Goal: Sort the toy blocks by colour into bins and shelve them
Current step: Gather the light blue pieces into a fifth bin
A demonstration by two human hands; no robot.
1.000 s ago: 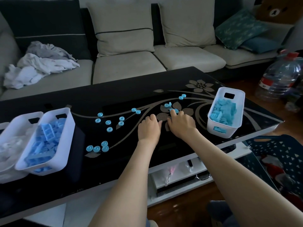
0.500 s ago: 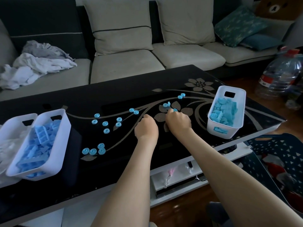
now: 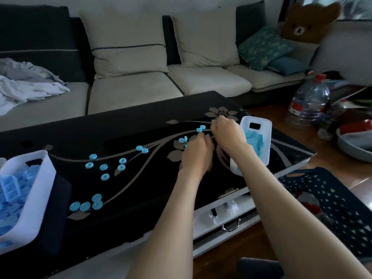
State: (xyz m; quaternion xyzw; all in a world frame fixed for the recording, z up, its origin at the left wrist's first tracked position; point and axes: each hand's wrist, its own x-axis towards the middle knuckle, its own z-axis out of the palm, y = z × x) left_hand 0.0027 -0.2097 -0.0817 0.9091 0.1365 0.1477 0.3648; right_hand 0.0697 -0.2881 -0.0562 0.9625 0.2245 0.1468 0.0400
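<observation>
Right hand farther forward than before, beside white bin.

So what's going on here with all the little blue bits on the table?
A person is sorting blue toy pieces on a black table. The left hand and right hand, both curled, work among round pieces beside the right bin, which holds blue blocks; whether they grip any is hidden. More round pieces lie scattered toward the left bin.
</observation>
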